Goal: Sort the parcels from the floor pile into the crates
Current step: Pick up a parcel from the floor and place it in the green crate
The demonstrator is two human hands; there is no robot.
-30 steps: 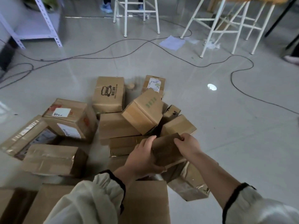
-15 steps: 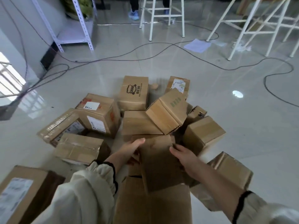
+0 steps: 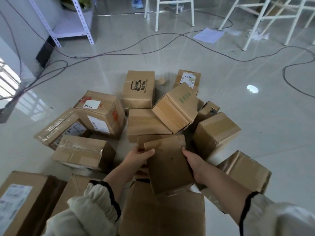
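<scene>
Left grip (image 3: 139, 158), right grip (image 3: 196, 165), both clasped

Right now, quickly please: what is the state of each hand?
Left hand: holding the small parcel by its left edge.
Right hand: holding the same parcel by its right edge.

The floor (image 3: 264, 159) was glossy pale grey tile, bright with reflected daylight. A shelving rack (image 3: 75, 26) of pale slotted metal stood at the far left against a grey wall (image 3: 25, 19). A dark panel (image 3: 44, 52) sat at the wall's foot just below the rack. Dark cables (image 3: 109, 54) trailed from beneath the rack rightward across the floor. Right of the rack stood a white stool (image 3: 157, 16), a blue shoe (image 3: 137, 5) beside it. Farther right were white frame legs (image 3: 255, 23). A sheet of paper (image 3: 208, 34) lay flat between stool and frame, near crumpled white scraps (image 3: 257, 35). Well right of the rack glowed a round light spot (image 3: 252, 89). Striped window reflections (image 3: 8, 77) lay below the rack.
</scene>
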